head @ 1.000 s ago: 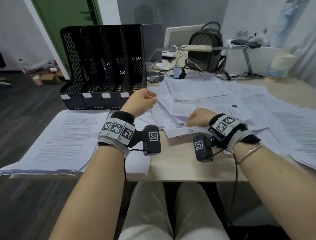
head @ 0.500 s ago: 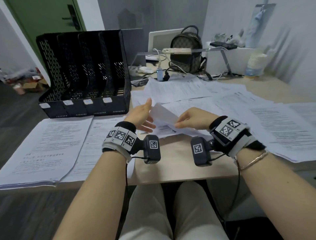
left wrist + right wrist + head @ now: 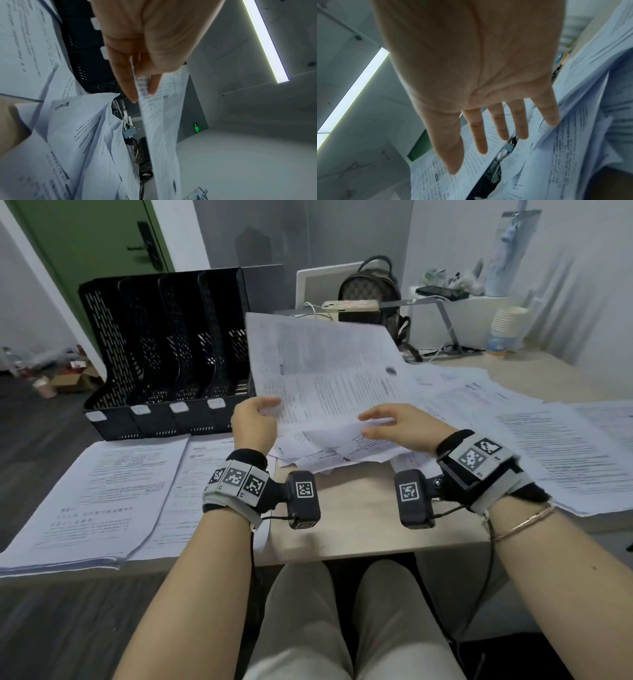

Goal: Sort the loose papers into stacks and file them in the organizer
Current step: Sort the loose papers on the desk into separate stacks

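A printed sheet (image 3: 322,368) stands lifted and tilted over the loose pile of papers (image 3: 342,453) at the desk's middle. My left hand (image 3: 255,422) pinches its lower left edge between thumb and fingers (image 3: 142,83). My right hand (image 3: 390,426) hovers by the sheet's lower right with straight, spread fingers (image 3: 498,125), holding nothing. The black mesh organizer (image 3: 164,350) with several upright slots stands at the back left, its slots showing no paper. Two stacks of paper (image 3: 102,494) lie in front of it.
More sheets (image 3: 548,440) cover the right half of the desk. A backpack (image 3: 373,289), a phone (image 3: 349,304) on a stand, cables and a stack of paper cups (image 3: 507,326) stand at the back. Bare wood (image 3: 359,508) shows between my wrists.
The left hand has taken hold of a sheet and raised it off the pile toward upright. The right hand has let go and spread its fingers.
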`<act>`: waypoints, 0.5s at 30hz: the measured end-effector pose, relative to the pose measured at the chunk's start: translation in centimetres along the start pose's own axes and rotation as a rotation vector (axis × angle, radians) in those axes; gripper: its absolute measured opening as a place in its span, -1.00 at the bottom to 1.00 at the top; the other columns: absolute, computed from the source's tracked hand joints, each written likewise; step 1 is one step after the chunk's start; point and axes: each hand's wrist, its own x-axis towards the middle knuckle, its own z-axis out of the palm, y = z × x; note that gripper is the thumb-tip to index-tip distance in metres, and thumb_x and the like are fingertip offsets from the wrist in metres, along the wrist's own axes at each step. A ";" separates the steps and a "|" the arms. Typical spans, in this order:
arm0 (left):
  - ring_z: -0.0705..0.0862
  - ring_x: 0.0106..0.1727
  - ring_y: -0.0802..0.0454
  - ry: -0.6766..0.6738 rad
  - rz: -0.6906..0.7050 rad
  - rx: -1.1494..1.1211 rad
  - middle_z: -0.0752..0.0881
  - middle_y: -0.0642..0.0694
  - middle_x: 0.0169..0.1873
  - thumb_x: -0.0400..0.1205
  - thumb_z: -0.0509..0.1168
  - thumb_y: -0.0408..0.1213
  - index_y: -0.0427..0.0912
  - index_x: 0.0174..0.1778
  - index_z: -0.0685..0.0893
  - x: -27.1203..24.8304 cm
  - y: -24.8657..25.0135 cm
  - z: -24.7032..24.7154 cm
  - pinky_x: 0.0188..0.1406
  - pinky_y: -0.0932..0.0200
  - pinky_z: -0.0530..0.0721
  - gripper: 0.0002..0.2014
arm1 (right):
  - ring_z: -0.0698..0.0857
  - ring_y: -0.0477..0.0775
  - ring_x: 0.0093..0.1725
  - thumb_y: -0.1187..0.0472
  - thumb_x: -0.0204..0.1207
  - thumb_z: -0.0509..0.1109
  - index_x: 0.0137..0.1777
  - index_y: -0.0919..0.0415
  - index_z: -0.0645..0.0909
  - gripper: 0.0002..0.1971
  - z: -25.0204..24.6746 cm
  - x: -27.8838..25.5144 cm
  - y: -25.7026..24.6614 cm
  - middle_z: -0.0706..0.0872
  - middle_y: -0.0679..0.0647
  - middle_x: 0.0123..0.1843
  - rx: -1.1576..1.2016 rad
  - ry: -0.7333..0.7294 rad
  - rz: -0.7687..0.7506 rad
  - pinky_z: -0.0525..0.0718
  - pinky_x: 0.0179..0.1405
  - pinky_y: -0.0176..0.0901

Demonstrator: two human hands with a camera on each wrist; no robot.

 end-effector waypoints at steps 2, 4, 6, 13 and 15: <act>0.66 0.23 -0.12 0.070 -0.015 -0.055 0.69 -0.12 0.21 0.44 0.01 -0.70 -0.21 0.22 0.70 0.2 -0.1 -0.1 0.29 0.00 0.62 -0.43 | 0.48 0.05 0.45 0.02 0.51 0.42 0.41 0.01 0.52 -0.54 0.1 0.2 -0.1 0.51 -0.01 0.48 -0.016 -0.008 -0.002 0.42 0.34 -0.13; 0.65 0.22 -0.22 0.101 -0.018 -0.074 0.68 -0.14 0.22 0.45 0.01 -0.69 -0.21 0.25 0.67 0.3 0.0 -0.2 0.28 -0.11 0.62 -0.44 | 0.42 0.08 0.50 0.04 0.52 0.42 0.44 0.02 0.48 -0.52 0.1 0.3 -0.5 0.47 -0.01 0.52 -0.006 0.032 -0.027 0.41 0.35 -0.13; 0.64 0.25 -0.18 0.124 0.020 -0.074 0.67 -0.12 0.25 0.44 0.00 -0.71 -0.20 0.24 0.68 0.2 0.5 -0.6 0.28 -0.04 0.63 -0.42 | 0.48 0.08 0.45 0.10 0.53 0.42 0.40 0.05 0.52 -0.57 -0.2 0.2 -0.9 0.53 0.01 0.46 0.011 0.080 -0.049 0.47 0.23 -0.20; 0.66 0.10 0.06 0.168 0.237 -0.095 0.69 -0.11 0.19 0.37 -0.04 -0.72 -0.17 -0.04 0.78 1.0 4.0 -2.2 -0.13 0.47 0.65 -0.43 | 0.58 0.01 0.30 0.26 0.48 0.46 0.33 0.05 0.54 -0.58 -3.7 -0.5 -1.5 0.58 0.02 0.37 0.132 0.422 -0.137 0.53 0.29 -0.08; 0.60 0.14 0.09 0.105 0.309 -0.097 0.68 -0.08 0.15 0.37 -0.05 -0.73 -0.20 -0.05 0.79 1.2 5.4 -2.2 -0.14 0.60 0.58 -0.42 | 0.43 0.04 0.43 0.27 0.45 0.47 0.46 0.11 0.41 -0.42 -4.9 -0.4 -1.3 0.44 0.07 0.47 0.031 0.542 -0.146 0.36 0.46 -0.03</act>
